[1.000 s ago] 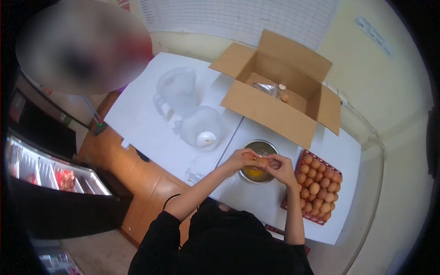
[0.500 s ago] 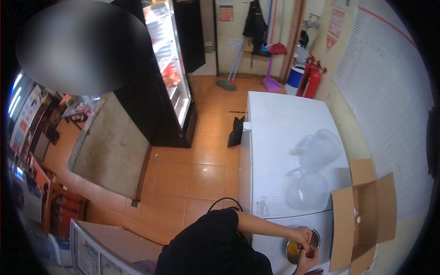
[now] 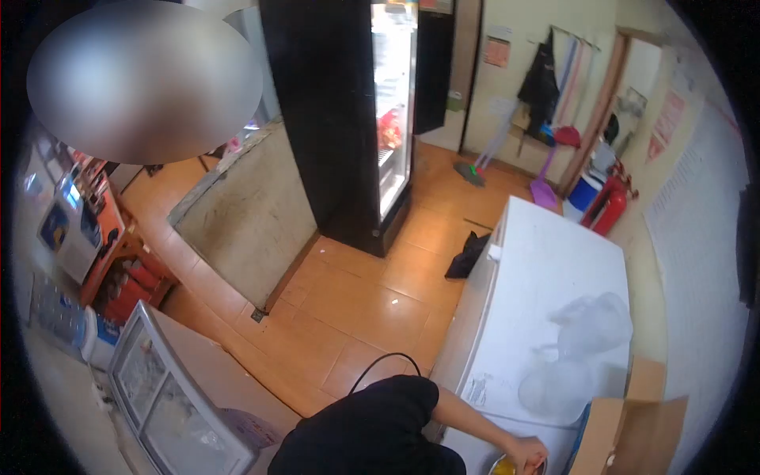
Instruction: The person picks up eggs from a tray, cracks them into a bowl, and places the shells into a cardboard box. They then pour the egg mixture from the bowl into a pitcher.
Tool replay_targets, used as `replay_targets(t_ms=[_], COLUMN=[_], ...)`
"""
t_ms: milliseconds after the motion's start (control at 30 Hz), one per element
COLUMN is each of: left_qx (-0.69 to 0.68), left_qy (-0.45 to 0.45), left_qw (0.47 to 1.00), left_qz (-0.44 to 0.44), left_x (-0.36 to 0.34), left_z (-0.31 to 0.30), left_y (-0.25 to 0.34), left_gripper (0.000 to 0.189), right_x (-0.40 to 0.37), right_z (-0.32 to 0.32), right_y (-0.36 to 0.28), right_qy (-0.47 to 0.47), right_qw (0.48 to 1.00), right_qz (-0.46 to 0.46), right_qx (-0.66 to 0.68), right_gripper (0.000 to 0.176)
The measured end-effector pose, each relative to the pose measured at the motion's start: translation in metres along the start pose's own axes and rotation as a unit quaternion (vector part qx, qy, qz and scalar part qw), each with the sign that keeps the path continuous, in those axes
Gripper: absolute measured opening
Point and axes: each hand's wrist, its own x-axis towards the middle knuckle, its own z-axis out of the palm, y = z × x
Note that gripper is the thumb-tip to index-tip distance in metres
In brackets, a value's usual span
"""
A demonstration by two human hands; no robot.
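Observation:
My left hand (image 3: 527, 452) reaches from a black sleeve (image 3: 372, 423) to the bottom edge of the view. It is over a round metal bowl (image 3: 495, 465), which holds something yellow (image 3: 504, 467). Its fingers are closed together, and what they hold, if anything, is hidden. The frame's lower edge cuts off most of the bowl. I cannot make out my right hand in this frame. The bowl stands on the near part of a white chest freezer lid (image 3: 507, 435).
On the freezer lie translucent plastic containers or bags (image 3: 558, 388). An open cardboard box (image 3: 598, 439) stands right of the bowl. A glass-top freezer (image 3: 170, 396) is at lower left. A lit display fridge (image 3: 392, 119), low wall (image 3: 245, 214) and fire extinguisher (image 3: 608, 207) stand farther off.
My view has turned left, so the room, freezer and box appear farther right and the bowl lower. My right hand, earlier beside the left over the bowl, no longer shows clearly.

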Motion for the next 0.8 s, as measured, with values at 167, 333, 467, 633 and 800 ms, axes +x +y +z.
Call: replay_targets(t_ms=[167,333,467,633,800], left_qx=[-0.092,0.097,0.092,-0.043,-0.191], left_qy=[-0.106,-0.149,-0.095,-0.054,0.035], left_qw=[0.963,0.968,0.991,0.993,0.98], left_qz=[0.229,0.175,0.033,-0.093,-0.046], left_x=[0.002,-0.004,-0.004,0.013,0.117], left_z=[-0.025,-0.056,-0.064,-0.054,-0.025], left_y=[0.075,0.095,0.121,0.131,0.133], left_gripper=[0.035,0.029,0.034,0.039,0.038], right_x=[-0.027,-0.042,-0.043,-0.034,0.031], right_z=[-0.005,0.012,0.021,0.009,-0.063], right_y=[-0.041,-0.072,-0.077,-0.076,-0.07], right_qy=[0.03,0.154,0.212,0.289,0.416], right_qw=[0.924,0.946,0.95,0.956,0.909], right_qz=[-0.255,-0.136,-0.09,-0.006,-0.031], right_qx=[-0.285,-0.251,-0.21,0.041,0.019], right_gripper=[0.045,0.053,0.047,0.029,0.025])
